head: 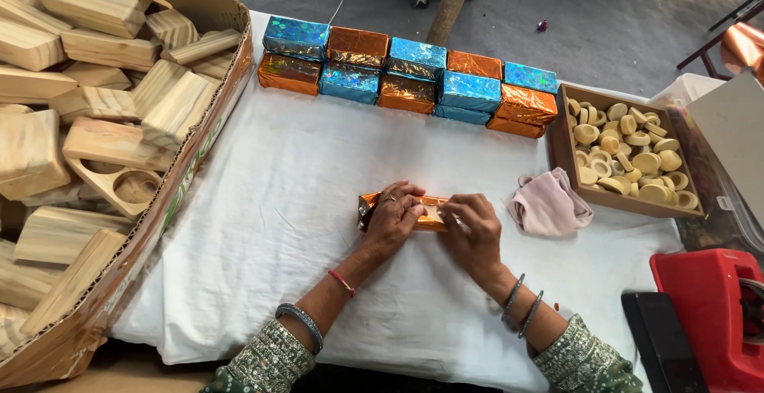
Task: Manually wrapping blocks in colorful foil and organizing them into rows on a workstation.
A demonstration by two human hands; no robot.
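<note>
Orange foil-wrapped block (402, 211): mid-desk on white cloth (278, 202), long axis left-right. Left hand (390, 219) clenched over its left half; right hand (475, 230) pinching foil at its right end. Stacked blue and orange wrapped blocks (406, 78) line the far edge; pink rag (549, 202) just right; open cloth lies leftward.

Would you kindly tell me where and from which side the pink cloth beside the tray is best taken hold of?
Probably pinch the pink cloth at its raised, bunched middle, coming straight down from above. It lies crumpled and limp on the white sheet, so its folds offer a grip, while the wooden tray crowds its far right side.
</note>
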